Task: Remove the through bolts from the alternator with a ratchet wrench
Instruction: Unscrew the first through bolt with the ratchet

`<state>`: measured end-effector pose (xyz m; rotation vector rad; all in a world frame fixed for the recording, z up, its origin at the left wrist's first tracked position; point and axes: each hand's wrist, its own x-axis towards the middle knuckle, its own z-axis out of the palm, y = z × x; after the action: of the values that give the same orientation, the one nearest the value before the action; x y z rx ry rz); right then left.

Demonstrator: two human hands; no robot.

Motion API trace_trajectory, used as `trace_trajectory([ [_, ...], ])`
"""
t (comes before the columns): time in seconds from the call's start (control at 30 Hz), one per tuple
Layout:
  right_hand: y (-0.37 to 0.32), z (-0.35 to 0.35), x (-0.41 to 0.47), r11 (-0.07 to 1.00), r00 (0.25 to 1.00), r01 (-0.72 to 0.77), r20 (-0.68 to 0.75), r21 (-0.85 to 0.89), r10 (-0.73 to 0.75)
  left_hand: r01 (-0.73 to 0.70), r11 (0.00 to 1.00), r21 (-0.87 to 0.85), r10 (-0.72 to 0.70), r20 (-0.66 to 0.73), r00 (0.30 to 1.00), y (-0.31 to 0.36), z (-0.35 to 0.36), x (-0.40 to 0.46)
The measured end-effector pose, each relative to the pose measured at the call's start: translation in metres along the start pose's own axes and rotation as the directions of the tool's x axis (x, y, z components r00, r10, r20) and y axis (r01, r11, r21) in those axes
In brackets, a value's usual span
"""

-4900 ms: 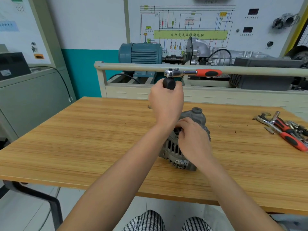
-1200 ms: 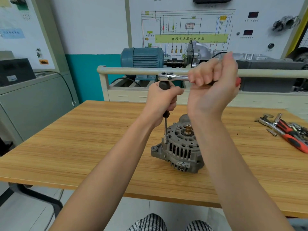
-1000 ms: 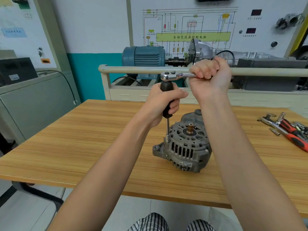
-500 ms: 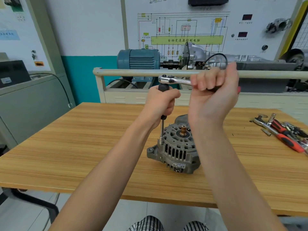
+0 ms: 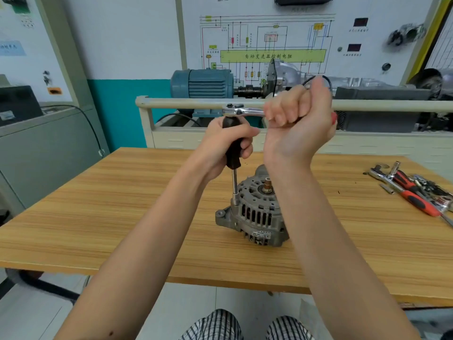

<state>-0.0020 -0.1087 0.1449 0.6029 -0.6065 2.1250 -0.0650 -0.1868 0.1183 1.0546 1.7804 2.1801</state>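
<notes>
left fingers (image 5: 246, 143) wrap the extension (image 5: 232, 146), right fingers (image 5: 282, 111) the ratchet wrench (image 5: 241, 111), above the alternator (image 5: 255, 212).

Left hand (image 5: 224, 148) raised ahead of chest, fingers and thumb wrapped around black upright extension handle (image 5: 232, 143) below head of ratchet wrench (image 5: 242, 111), forearm running up from lower left. Right hand (image 5: 300, 121) raised just beside left, fist clenched around ratchet wrench handle, palm and inner wrist turned toward camera, knuckles up. Right forearm rising steeply from lower right; both forearms bare, hands close but not touching.
</notes>
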Motion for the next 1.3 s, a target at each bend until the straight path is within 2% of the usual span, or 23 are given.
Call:
trace_trajectory([
  [0.07,-0.006,-0.004,0.017,0.967,0.971,-0.226,-0.048,0.122,0.233,-0.017,0.999,-0.049,0.022,0.090,0.996,0.002,-0.007,0.002],
  [0.2,-0.001,-0.016,0.047,0.847,0.875,-0.430,-0.086,0.314,0.476,0.079,0.989,-0.128,-0.044,0.255,0.966,-0.001,-0.008,0.002],
  [0.3,0.001,-0.026,0.062,0.698,0.768,-0.563,-0.032,0.443,0.640,0.121,0.986,-0.112,-0.085,0.284,0.955,-0.003,-0.002,0.004],
  [0.37,0.001,-0.029,0.067,0.661,0.738,-0.575,-0.043,0.482,0.674,0.106,0.992,-0.071,-0.087,0.231,0.969,-0.004,0.004,0.006],
  [0.43,-0.003,-0.028,0.064,0.727,0.765,-0.515,-0.138,0.455,0.629,0.090,0.995,-0.052,-0.083,0.123,0.989,-0.006,0.009,0.006],
  [0.5,-0.009,-0.023,0.052,0.827,0.831,-0.437,-0.193,0.354,0.521,0.078,0.995,-0.056,-0.079,-0.013,0.997,-0.007,0.010,0.007],
  [0.6,-0.015,-0.012,0.020,0.938,0.940,-0.314,-0.092,0.148,0.329,0.054,0.998,-0.041,-0.061,-0.192,0.979,-0.009,0.015,0.010],
  [0.67,-0.013,-0.006,-0.004,0.989,0.989,-0.145,0.009,-0.015,0.145,0.051,0.999,-0.016,-0.054,-0.273,0.961,-0.010,0.021,0.011],
  [0.77,-0.007,0.001,-0.026,0.964,0.990,0.123,0.091,-0.234,-0.104,0.029,0.999,0.043,-0.013,-0.328,0.945,-0.013,0.028,0.010],
  [0.83,-0.006,0.002,-0.025,0.941,0.981,0.183,0.112,-0.284,-0.157,0.020,0.998,0.053,-0.002,-0.327,0.945,-0.016,0.028,0.010],
  [0.9,-0.009,0.000,-0.012,0.961,0.989,0.129,0.096,-0.244,-0.108,0.023,0.999,0.035,-0.013,-0.266,0.964,-0.015,0.022,0.010],
  [1.0,-0.017,-0.005,0.017,0.983,0.986,-0.168,-0.023,-0.074,0.167,0.009,1.000,0.007,-0.009,-0.025,1.000,-0.010,0.006,0.009],
  [1.07,-0.018,-0.010,0.034,0.928,0.926,-0.363,-0.078,0.079,0.369,0.003,1.000,0.003,-0.003,0.156,0.988,-0.006,-0.003,0.008],
  [1.13,-0.015,-0.015,0.048,0.846,0.852,-0.492,-0.085,0.205,0.516,0.009,0.999,-0.038,0.002,0.279,0.960,-0.003,-0.006,0.009],
  [1.23,-0.007,-0.022,0.064,0.699,0.728,-0.640,-0.039,0.319,0.684,0.093,0.991,-0.101,-0.044,0.411,0.911,-0.001,-0.002,0.011],
  [1.3,-0.003,-0.027,0.071,0.625,0.664,-0.682,-0.037,0.380,0.747,0.149,0.985,-0.086,-0.096,0.442,0.892,-0.002,0.002,0.013],
])
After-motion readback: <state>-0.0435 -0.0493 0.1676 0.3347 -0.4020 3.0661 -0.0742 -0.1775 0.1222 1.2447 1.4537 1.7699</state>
